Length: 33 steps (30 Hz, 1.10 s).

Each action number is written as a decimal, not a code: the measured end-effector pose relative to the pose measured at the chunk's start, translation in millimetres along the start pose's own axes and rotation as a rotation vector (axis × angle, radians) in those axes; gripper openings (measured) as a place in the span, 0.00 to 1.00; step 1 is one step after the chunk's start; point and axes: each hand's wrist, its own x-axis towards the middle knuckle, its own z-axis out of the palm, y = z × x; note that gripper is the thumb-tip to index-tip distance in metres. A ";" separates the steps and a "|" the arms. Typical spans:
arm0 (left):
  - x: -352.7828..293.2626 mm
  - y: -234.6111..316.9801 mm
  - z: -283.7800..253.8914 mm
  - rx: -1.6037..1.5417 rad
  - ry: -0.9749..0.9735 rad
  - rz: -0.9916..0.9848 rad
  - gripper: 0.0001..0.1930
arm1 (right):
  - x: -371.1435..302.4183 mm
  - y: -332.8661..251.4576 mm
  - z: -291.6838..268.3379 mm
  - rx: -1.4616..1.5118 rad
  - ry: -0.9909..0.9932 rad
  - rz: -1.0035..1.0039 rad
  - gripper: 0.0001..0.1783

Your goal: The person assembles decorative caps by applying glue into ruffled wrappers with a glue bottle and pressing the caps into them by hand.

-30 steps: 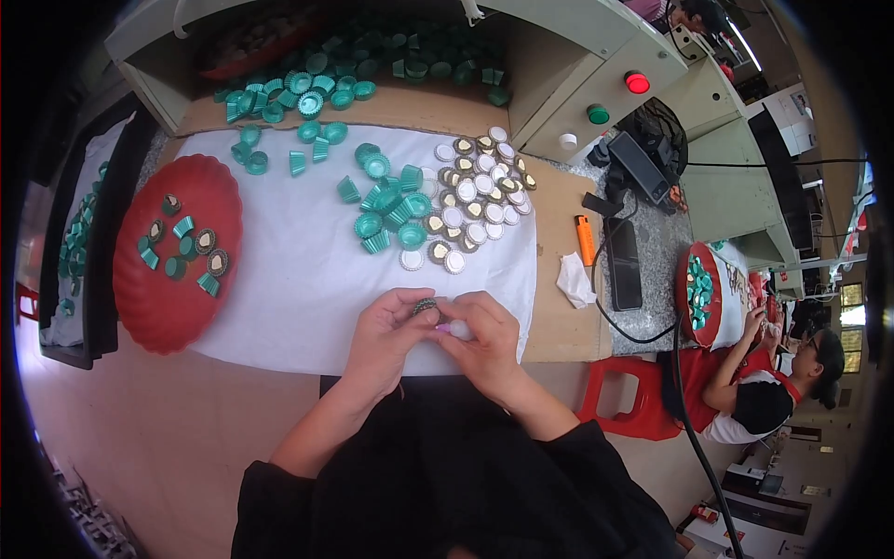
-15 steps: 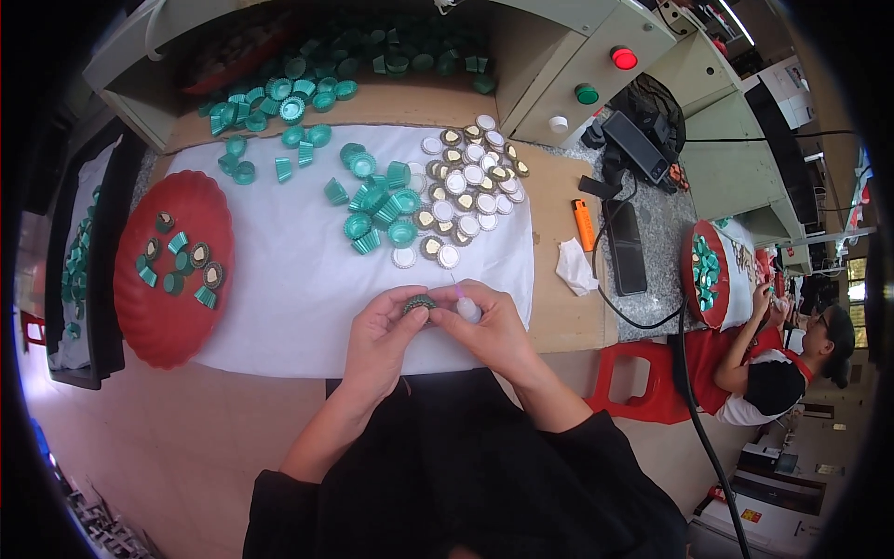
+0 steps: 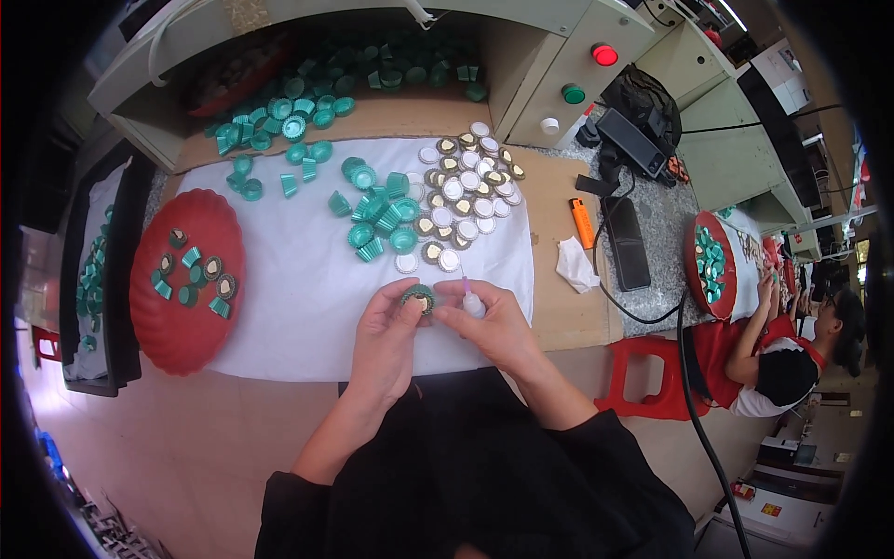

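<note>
Between the thumb and fingers of my left hand (image 3: 389,321) is a small green fluted cup (image 3: 418,299) with a cream and dark centre showing. My right hand (image 3: 491,321), close beside it, grips a small whitish bottle (image 3: 474,306) with a purple neck and a thin needle tip pointing up and away. Beyond my hands lies a heap of green fluted cups (image 3: 380,216) on the white cloth (image 3: 289,279). To its right is a pile of round fluted discs (image 3: 463,191), some white side up, others showing gold centres in dark rims.
A red scalloped tray (image 3: 186,340) with several cups stands at left, beside a black bin (image 3: 110,373). At right are an orange cutter (image 3: 582,224), a crumpled tissue (image 3: 576,265), a phone (image 3: 628,244) and a hanging black cable (image 3: 712,447). A co-worker (image 3: 792,359) sits further right.
My left hand has turned the green cup so its cream centre shows toward me. My right hand and the bottle have shifted slightly right. The whole view has moved a little.
</note>
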 end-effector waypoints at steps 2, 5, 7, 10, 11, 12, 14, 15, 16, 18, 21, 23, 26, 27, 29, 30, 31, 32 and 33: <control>2.3 -4.6 -3.1 0.010 -0.002 -0.040 0.13 | -2.9 -6.1 1.9 0.122 -0.036 0.047 0.13; 0.0 -2.5 1.4 0.001 -0.009 -0.014 0.15 | -1.9 -4.0 0.0 0.149 -0.009 0.124 0.12; -0.9 -1.0 3.9 0.085 -0.036 -0.042 0.15 | -1.0 0.0 -1.8 0.164 0.024 0.147 0.12; -3.7 3.6 4.3 0.279 -0.081 -0.078 0.11 | -1.7 2.0 -1.7 0.345 0.021 0.103 0.12; -0.7 4.2 3.1 0.288 -0.088 -0.068 0.12 | -2.1 2.6 -3.2 0.294 0.011 0.132 0.12; 0.2 3.3 2.4 0.290 -0.088 -0.067 0.12 | -2.4 2.9 -3.8 0.243 0.002 0.161 0.13; 0.7 -0.5 -0.2 0.171 -0.065 -0.025 0.15 | -5.9 -3.4 -0.7 0.193 -0.004 0.161 0.12; 2.0 -4.5 -6.8 0.177 -0.102 -0.006 0.17 | -7.8 -7.5 1.2 0.142 -0.011 0.162 0.12; 1.0 -4.3 -7.9 0.178 -0.100 -0.007 0.17 | -6.9 -11.2 2.3 0.163 -0.005 0.186 0.13; 0.4 1.2 -1.6 0.166 -0.084 -0.008 0.14 | -4.9 -7.7 0.6 0.157 -0.005 0.178 0.12; 0.4 -1.0 -3.9 0.193 -0.056 -0.032 0.12 | -3.8 -1.5 -1.2 0.133 -0.024 0.143 0.12; 0.2 -1.4 -3.3 0.192 -0.041 -0.028 0.11 | -3.3 0.8 -0.5 0.117 -0.036 0.116 0.11; -0.5 -2.1 0.0 0.197 -0.017 -0.009 0.11 | -1.5 5.2 1.6 0.148 -0.024 0.124 0.11; -0.3 -2.3 1.1 0.203 -0.008 0.010 0.11 | -0.7 8.5 1.6 0.160 -0.025 0.110 0.12; 0.6 -4.0 0.0 0.203 -0.004 0.017 0.10 | 0.1 9.3 1.5 0.172 -0.024 0.100 0.12; 1.1 -4.9 -1.1 0.202 0.002 0.027 0.10 | 0.1 6.1 1.6 0.125 -0.018 0.115 0.12; 1.7 -5.5 -2.4 0.202 0.003 0.024 0.10 | 0.3 3.1 1.8 0.077 -0.013 0.130 0.12; 0.9 -6.3 -3.8 0.203 0.015 0.028 0.10 | -0.4 0.4 2.4 0.078 -0.012 0.134 0.12; 0.2 -6.6 -4.7 0.203 0.026 0.033 0.10 | -1.0 -2.3 3.3 0.077 -0.013 0.148 0.11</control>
